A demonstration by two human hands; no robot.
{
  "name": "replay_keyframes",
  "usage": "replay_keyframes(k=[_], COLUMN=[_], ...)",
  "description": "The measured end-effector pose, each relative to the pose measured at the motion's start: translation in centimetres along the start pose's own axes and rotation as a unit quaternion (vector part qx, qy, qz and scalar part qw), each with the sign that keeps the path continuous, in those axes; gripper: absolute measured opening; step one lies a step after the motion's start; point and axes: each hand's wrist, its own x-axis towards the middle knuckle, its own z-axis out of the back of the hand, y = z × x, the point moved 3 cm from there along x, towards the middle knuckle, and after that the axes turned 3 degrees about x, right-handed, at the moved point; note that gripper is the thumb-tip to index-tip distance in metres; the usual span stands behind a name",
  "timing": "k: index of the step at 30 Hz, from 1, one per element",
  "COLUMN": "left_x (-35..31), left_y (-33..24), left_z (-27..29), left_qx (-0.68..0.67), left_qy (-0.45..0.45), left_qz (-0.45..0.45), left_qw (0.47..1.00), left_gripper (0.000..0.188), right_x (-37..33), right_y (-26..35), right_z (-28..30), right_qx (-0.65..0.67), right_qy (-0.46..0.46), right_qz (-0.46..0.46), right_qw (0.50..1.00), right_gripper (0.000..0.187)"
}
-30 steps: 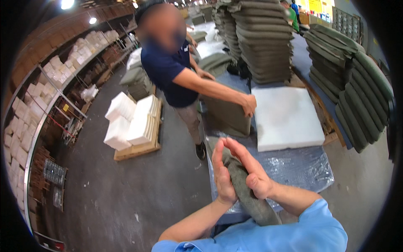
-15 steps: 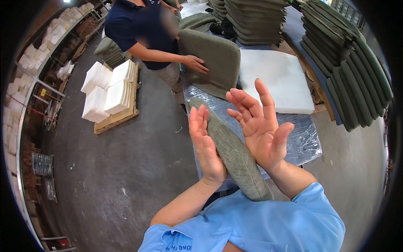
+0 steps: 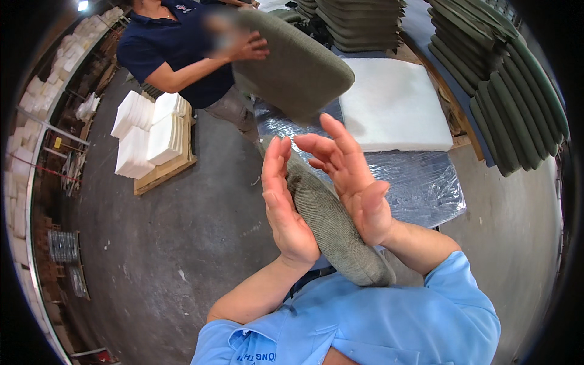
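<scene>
An olive-green fabric cushion (image 3: 331,222) stands on its edge, its near end against my blue shirt. My left hand (image 3: 285,210) lies along its left face with the fingers stretched out. On the other face, the heel of my right hand (image 3: 359,191) rests against the fabric; its fingers are apart and curve over the top edge, holding nothing. The cushion's far end is partly hidden behind my fingers. Across the table, a person in a navy shirt holds a larger olive-green cushion (image 3: 292,67) tilted up, one hand on its face.
A plastic-wrapped table (image 3: 420,188) lies ahead, with a white foam block (image 3: 395,106) on it. Stacked green cushions (image 3: 359,24) stand behind, and more cushions (image 3: 517,109) lean at the right. White foam pieces (image 3: 134,152) sit on a wooden pallet (image 3: 167,176) at the left.
My right hand has moved left, closer to the cushion and my left hand. The other person has lifted the larger cushion off the table and tilted it, shifting left.
</scene>
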Motion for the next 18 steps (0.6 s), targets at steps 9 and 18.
replay_keyframes(k=[9,18], left_x=[-1.0,-4.1], left_y=[3.8,3.1], left_z=[-0.3,0.8], left_qx=[0.033,0.105], left_qy=[0.021,-0.011], left_qz=[-0.175,-0.173], left_qw=[0.984,0.979], left_gripper=[0.085,0.082], right_x=[1.2,1.1], right_y=[1.7,2.9], right_z=[-0.5,-2.6], right_qx=[-0.085,-0.063], right_qy=[0.040,0.109], right_qz=[0.042,-0.004], right_qw=[0.995,0.992], right_gripper=[0.124,0.140])
